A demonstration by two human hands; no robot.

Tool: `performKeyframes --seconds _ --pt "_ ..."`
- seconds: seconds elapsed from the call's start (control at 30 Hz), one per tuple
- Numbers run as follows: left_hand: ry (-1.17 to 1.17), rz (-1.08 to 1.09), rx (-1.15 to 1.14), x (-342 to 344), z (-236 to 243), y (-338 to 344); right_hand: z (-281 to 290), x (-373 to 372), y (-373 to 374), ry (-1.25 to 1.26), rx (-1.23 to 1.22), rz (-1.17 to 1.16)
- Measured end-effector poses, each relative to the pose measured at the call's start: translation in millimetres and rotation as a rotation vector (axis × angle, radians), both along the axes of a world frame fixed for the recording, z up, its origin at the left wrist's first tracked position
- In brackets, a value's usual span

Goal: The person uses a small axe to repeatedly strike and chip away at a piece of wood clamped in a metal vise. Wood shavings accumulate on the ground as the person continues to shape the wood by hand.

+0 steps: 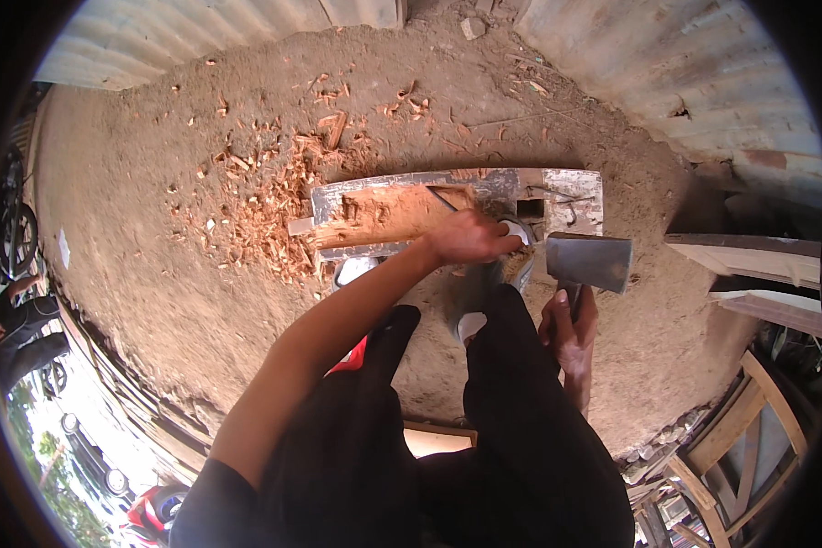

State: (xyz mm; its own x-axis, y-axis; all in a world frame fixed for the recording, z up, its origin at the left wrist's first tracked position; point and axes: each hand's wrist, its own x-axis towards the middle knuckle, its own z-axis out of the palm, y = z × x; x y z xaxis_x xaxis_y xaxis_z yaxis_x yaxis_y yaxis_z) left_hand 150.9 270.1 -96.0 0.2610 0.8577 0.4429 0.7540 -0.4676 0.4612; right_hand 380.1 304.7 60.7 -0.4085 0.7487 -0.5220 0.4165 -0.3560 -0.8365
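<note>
A thick wooden block (502, 179) with dark, worn outer faces lies crosswise before my feet, its left part hollowed to fresh orange wood. My left hand (470, 237) is closed around a chisel (442, 198), whose thin dark blade slants down into the hollow. Much of the chisel is hidden by my fingers. To the right, my right hand (572, 327) grips a hatchet (590, 261) by its handle. The hatchet's broad grey head is raised just off the block's near right corner, apart from the chisel. A square dark hole (530, 208) opens in the block's right part.
Wood shavings (274, 196) are scattered on the dirt floor left of and beyond the block. Corrugated metal sheets (685, 78) stand at the far side. Boards (749, 260) and a wooden frame (735, 425) lie at right. Another person (27, 324) is at far left.
</note>
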Motion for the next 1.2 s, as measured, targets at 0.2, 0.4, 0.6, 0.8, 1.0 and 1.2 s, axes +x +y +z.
performKeyframes --seconds 0.2,0.4,0.6,0.8,1.0,1.2 --pt "-0.09 0.005 -0.144 5 -1 11 -29 -8 -5 -0.072 0.05 0.001" --pt "-0.043 0.093 -0.115 7 -5 14 -34 -2 -11 0.076 0.043 -0.212" --pt "-0.037 0.12 -0.065 8 -8 10 -54 18 -12 -0.087 0.04 -0.052" --pt "-0.008 0.098 -0.245 10 -6 13 -72 22 -27 0.078 0.033 -0.22" --pt "0.029 0.131 -0.226 11 -14 9 -62 11 -21 0.011 0.087 -0.134" --pt "0.025 0.141 -0.181 8 -9 8 -62 10 -14 -0.055 0.075 -0.068"
